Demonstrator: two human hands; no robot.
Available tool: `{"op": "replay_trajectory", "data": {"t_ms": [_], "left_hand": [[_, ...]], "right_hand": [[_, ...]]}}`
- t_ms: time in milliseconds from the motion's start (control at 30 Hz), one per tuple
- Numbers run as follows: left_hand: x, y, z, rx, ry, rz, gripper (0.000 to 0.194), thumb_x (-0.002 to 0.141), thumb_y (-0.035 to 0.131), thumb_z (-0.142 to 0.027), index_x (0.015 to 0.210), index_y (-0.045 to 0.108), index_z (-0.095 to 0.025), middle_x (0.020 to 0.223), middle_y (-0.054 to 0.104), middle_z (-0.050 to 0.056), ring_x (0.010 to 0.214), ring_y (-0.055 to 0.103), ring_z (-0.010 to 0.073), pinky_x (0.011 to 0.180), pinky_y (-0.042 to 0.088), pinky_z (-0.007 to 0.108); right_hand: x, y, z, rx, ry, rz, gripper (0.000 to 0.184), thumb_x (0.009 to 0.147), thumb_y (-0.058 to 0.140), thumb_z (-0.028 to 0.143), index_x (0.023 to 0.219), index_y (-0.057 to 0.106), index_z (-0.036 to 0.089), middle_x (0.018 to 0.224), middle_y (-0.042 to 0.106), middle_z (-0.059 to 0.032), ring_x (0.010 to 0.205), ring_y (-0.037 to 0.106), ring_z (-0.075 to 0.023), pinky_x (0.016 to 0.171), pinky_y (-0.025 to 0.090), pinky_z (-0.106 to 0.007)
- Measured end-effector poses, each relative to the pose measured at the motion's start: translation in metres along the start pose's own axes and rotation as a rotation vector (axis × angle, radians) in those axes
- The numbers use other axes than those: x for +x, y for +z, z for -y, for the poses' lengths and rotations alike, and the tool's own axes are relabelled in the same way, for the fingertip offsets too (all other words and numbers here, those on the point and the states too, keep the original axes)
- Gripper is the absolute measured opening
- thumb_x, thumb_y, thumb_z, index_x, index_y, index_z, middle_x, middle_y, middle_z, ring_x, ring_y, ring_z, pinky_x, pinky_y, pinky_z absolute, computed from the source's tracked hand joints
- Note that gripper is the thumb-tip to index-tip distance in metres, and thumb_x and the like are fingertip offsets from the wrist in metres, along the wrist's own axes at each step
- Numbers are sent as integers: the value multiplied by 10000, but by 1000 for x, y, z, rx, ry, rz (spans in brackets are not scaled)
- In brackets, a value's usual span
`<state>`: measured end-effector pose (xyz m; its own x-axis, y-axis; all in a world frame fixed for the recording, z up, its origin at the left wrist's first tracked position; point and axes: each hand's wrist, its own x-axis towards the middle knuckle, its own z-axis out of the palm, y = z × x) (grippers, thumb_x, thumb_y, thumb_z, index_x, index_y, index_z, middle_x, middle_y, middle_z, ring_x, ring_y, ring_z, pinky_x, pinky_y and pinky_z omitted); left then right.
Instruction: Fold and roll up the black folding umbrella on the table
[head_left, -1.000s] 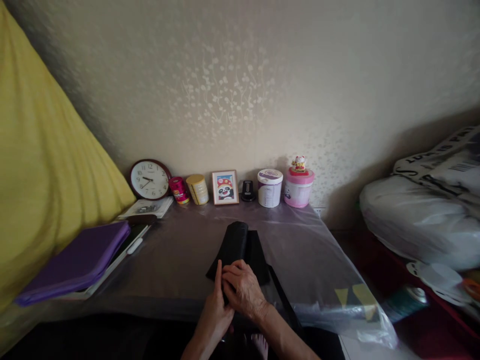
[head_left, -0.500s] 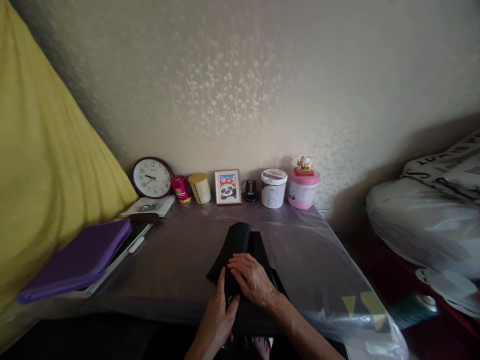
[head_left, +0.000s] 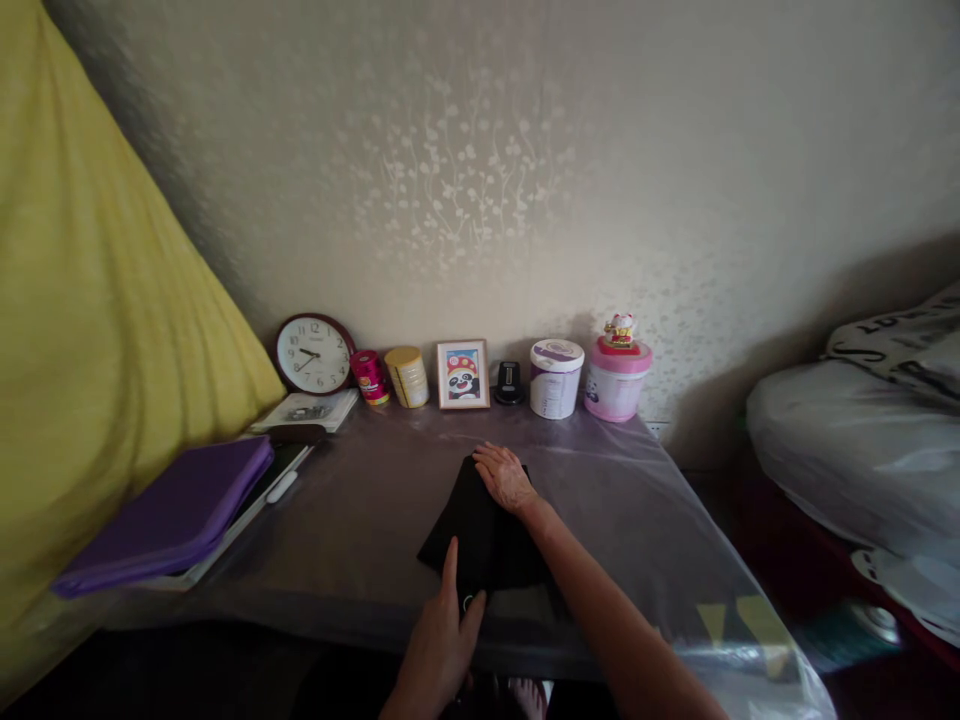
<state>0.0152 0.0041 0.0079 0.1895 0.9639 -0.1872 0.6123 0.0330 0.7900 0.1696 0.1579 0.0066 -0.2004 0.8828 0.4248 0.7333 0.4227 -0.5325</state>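
A black folding umbrella [head_left: 471,530], by its look, lies on the table with its dark fabric panels spread flat. At its near end, my left hand [head_left: 442,640] is closed around the handle, index finger stretched along the fabric and thumb alongside. A small pale ring shows between that thumb and finger; the other fingers are mostly hidden. My right hand [head_left: 504,478] rests flat on the far end of the fabric, fingers extended and together. Its forearm crosses over the right-hand panels.
Along the wall stand a clock [head_left: 313,354], a pink can [head_left: 370,377], a yellow-lidded can [head_left: 407,377], a framed panda picture [head_left: 463,375], a black object [head_left: 509,383] and two tubs [head_left: 556,385]. A purple folder [head_left: 169,510] lies left. Plastic covers the table [head_left: 360,510].
My right hand has slid away from me, from the umbrella's middle to its far end, and the fabric there lies flatter. My left hand keeps its grip at the near end.
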Motion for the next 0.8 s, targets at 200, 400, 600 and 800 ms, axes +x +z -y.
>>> {"op": "replay_trajectory", "data": {"t_ms": [200,400,600,800], "left_hand": [[-1,-1,2,-32,-62,43,710,858,337,-448,1388,-39,-163,673,644,26,508,593,138,533,427,222],[-3,-1,1,-180,-114,67,708,854,339,-463,1379,-82,-241,500,510,-70,352,502,114,366,374,192],[-3,-2,0,-193,-113,65,721,855,355,-446,1380,-78,-209,454,461,-85,357,502,110,360,371,175],[-3,-2,1,-171,-101,71,707,861,341,-448,1379,-87,-226,462,485,-81,350,509,118,361,383,186]], "right_hand": [[-16,-25,-28,102,401,-167,310,816,396,165,1065,580,153,1101,600,-107,1060,515,-186,946,341,-352],[-55,-41,-40,271,535,-122,288,787,404,271,849,661,157,737,660,-41,691,606,-160,644,472,-275],[-56,-39,-14,522,521,-101,330,765,436,363,931,641,164,771,642,-15,681,587,-131,545,462,-219],[-52,-40,10,488,575,-19,342,751,496,378,1015,593,183,733,604,8,595,550,-107,509,469,-221]]}}
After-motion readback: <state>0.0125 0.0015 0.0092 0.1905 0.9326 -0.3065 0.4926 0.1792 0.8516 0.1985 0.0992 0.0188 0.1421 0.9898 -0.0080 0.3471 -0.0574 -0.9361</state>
